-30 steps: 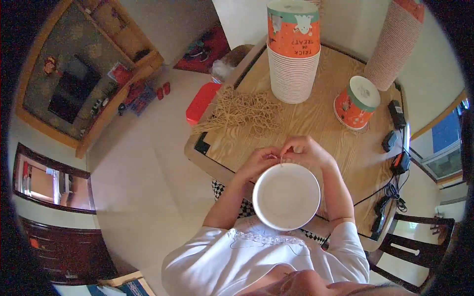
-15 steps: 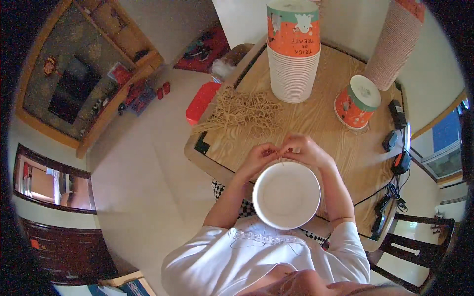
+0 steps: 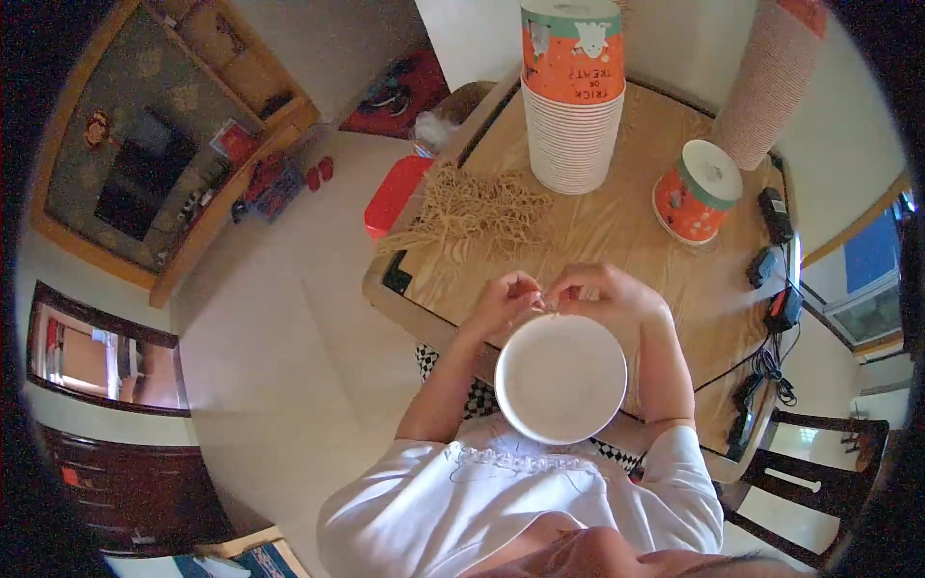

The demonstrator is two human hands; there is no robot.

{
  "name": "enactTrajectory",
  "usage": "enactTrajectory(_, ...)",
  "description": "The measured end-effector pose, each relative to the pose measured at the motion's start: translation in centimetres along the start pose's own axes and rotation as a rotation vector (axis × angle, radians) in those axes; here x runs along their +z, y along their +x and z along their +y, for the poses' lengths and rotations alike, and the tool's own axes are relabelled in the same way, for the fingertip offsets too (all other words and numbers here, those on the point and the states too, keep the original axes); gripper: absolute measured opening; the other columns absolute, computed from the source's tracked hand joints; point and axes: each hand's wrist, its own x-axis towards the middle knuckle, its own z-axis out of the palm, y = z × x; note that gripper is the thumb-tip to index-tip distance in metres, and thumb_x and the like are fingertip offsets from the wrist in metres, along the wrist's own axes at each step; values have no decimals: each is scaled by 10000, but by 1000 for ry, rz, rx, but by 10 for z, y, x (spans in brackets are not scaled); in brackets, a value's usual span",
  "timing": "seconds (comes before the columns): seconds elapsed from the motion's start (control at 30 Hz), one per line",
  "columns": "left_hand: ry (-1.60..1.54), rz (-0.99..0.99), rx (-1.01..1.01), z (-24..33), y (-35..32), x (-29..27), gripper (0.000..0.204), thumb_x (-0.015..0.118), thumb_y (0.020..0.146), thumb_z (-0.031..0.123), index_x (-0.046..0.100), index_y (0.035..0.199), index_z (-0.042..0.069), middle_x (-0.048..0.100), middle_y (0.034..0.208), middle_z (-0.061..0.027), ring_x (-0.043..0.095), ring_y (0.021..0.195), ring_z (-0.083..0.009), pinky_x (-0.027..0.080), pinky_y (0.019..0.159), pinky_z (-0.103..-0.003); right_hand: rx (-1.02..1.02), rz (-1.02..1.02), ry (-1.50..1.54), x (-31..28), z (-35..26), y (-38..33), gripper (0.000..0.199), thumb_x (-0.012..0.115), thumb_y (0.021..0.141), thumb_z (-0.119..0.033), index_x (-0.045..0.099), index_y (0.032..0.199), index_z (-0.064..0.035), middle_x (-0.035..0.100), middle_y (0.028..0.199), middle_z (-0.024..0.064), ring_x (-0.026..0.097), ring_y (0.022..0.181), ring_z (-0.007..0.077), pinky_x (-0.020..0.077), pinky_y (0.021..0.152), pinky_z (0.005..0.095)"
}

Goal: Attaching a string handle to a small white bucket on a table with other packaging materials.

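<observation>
A white paper cup (image 3: pixel 561 378) faces me bottom-up, close to my chest, and hides part of both hands. My left hand (image 3: pixel 503 301) and my right hand (image 3: pixel 605 292) meet at its far rim, fingertips pinched together on a thin tan string (image 3: pixel 546 304). Whether the hands also grip the cup is hidden. A loose pile of tan strings (image 3: pixel 474 208) lies on the wooden table (image 3: pixel 617 241) just beyond my left hand.
A tall stack of white cups topped by an orange printed cup (image 3: pixel 572 91) stands at the table's far side. A short orange cup (image 3: pixel 698 191) sits to the right. Dark chargers and cables (image 3: pixel 776 279) lie along the right edge. A red stool (image 3: pixel 395 196) stands left of the table.
Both hands have shifted very slightly at the cup's rim; the cup and the table's things stay where they were.
</observation>
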Motion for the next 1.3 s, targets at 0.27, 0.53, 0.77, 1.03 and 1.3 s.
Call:
enactTrajectory(0.27, -868, 45, 77, 36, -28, -51, 164, 548, 879, 88, 599, 1013, 7, 609, 779, -59, 566, 711, -140, 464, 670, -276, 37, 31, -381, -13, 9, -12, 173, 568, 808, -20, 633, 963, -62, 624, 916, 100, 619, 817, 235, 503, 677, 344)
enactTrajectory(0.53, -1035, -98, 354, 77, -59, -70, 364, 454, 850, -23, 539, 1203, -35, 630, 1057, -184, 605, 910, -254, 489, 819, -351, 288, 188, -535, -1, -9, -63, 168, 589, 852, -105, 625, 1000, -35, 648, 920, 129, 640, 828, 249, 509, 714, 343)
enactTrajectory(0.77, -899, -237, 510, 119, -64, -55, 587, 480, 848, 64, 282, 1397, 4, 345, 1408, -199, 368, 1290, -302, 407, 1001, -401, 219, -36, -377, 37, -78, -60, 235, 636, 824, -109, 606, 1054, -66, 641, 850, 96, 642, 768, 217, 513, 683, 338)
enactTrajectory(1.03, -737, -119, 546, 150, -59, 1, 828, 505, 873, 512, 117, 1458, 72, 127, 1519, -103, 138, 1397, -247, 185, 1104, -388, -103, 407, -398, 68, -96, -12, 266, 684, 782, -175, 574, 992, -54, 558, 821, 118, 595, 769, 289, 490, 657, 389)
enactTrajectory(1.3, -491, -153, 615, 142, -62, 24, 814, 461, 906, 490, 63, 1457, 42, 83, 1521, -138, 112, 1398, -285, 121, 1111, -392, -133, 481, -300, 67, -71, 2, 190, 703, 752, -153, 572, 834, -42, 554, 820, 117, 583, 751, 301, 483, 645, 376)
